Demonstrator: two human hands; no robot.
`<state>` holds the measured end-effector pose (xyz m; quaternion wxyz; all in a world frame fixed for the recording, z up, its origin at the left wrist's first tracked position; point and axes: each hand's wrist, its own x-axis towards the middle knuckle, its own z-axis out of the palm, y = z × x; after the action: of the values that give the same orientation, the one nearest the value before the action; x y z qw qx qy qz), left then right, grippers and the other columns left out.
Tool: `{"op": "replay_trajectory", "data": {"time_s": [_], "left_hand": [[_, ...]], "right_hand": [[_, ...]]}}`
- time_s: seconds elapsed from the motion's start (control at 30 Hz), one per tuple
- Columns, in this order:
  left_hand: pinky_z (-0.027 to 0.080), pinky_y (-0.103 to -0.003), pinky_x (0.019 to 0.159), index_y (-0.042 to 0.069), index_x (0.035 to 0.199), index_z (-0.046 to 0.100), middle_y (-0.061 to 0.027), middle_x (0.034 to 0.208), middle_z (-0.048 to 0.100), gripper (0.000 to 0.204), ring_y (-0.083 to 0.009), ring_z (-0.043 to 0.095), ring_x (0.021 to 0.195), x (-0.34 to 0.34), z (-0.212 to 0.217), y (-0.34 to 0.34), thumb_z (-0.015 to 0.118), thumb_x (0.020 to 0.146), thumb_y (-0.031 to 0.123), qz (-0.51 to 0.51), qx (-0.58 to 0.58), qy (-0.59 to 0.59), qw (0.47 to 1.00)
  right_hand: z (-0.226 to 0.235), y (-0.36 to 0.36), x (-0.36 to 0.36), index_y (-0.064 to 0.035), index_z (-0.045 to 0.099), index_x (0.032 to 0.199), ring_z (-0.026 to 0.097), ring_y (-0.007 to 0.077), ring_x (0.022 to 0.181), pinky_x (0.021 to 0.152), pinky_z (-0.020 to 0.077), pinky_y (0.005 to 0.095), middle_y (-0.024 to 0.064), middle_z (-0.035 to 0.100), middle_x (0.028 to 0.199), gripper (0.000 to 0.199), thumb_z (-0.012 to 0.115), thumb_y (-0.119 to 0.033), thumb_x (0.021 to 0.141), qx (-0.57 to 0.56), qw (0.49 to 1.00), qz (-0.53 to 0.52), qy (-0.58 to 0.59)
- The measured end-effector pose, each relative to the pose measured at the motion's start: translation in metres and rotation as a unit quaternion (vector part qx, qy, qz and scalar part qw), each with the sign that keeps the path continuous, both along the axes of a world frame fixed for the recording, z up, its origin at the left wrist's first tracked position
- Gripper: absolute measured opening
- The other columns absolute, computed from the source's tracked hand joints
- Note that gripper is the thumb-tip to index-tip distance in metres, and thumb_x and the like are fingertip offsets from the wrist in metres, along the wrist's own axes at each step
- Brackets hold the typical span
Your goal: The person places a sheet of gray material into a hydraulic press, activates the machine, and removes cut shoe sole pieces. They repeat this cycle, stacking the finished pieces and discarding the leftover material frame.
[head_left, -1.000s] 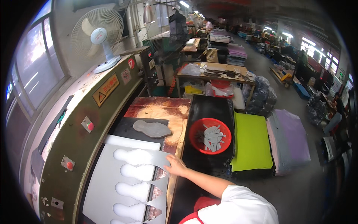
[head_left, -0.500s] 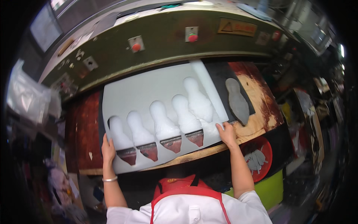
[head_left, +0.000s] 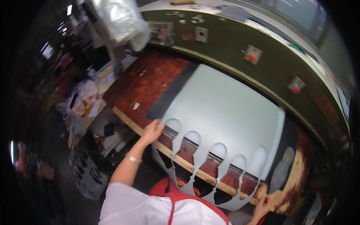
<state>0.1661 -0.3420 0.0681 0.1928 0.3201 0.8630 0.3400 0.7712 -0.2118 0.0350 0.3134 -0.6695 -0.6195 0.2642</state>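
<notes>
We hold hands apart: left hand pinches grey sheet at corner, seemingly steadying it; right hand near cut-out strip, grip unclear; strip sags, unsupported past wooden edge.

Green machine beam: two red push buttons on its face, a dark-centred plate left of them; on its top ledge, a brown object and, well to the right, a teal item; window behind. Clear plastic hangs over the beam's left end. Well left of the beam: pale crumpled bundle, dark-blotched grey bag on the near side, lit tube farther off, surroundings blurred.
</notes>
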Motion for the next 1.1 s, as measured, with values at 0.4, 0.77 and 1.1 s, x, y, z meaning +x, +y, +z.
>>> {"op": "replay_trajectory", "data": {"time_s": [0.4,0.77,1.1], "left_hand": [[0.051,-0.051,0.062,0.006,0.106,0.055,-0.0213,0.080,0.066,0.022,-0.0388,0.065,0.074,-0.007,-0.042,0.093,0.045,0.093,0.021,0.062,0.075,0.223,0.970],[0.051,-0.046,0.054,-0.001,0.123,0.050,-0.0161,0.084,0.066,0.039,-0.0321,0.065,0.068,-0.021,-0.059,0.127,0.049,0.091,0.021,0.004,0.015,0.275,0.961],[0.052,-0.043,0.060,0.002,0.123,0.054,-0.0149,0.090,0.068,0.037,-0.0320,0.066,0.072,-0.031,-0.047,0.124,0.052,0.091,0.019,-0.022,0.096,0.242,0.965]], "right_hand": [[0.068,0.100,-0.052,0.0017,0.061,0.112,0.058,0.0412,0.101,0.091,0.0461,0.0484,0.0260,0.062,0.109,0.067,0.073,-0.050,0.071,0.273,0.850,0.157,-0.423],[0.012,0.121,-0.096,0.0037,0.040,0.131,0.050,0.0373,0.114,0.097,0.0417,0.0469,0.0240,0.052,0.123,0.071,0.072,-0.017,0.071,0.076,0.975,0.066,0.199],[0.071,0.073,-0.412,-0.0045,0.043,0.122,0.053,0.0254,0.108,0.095,0.0412,0.0363,0.0123,0.052,0.113,0.078,0.084,-0.020,0.058,-0.036,0.912,0.288,0.289]]}}
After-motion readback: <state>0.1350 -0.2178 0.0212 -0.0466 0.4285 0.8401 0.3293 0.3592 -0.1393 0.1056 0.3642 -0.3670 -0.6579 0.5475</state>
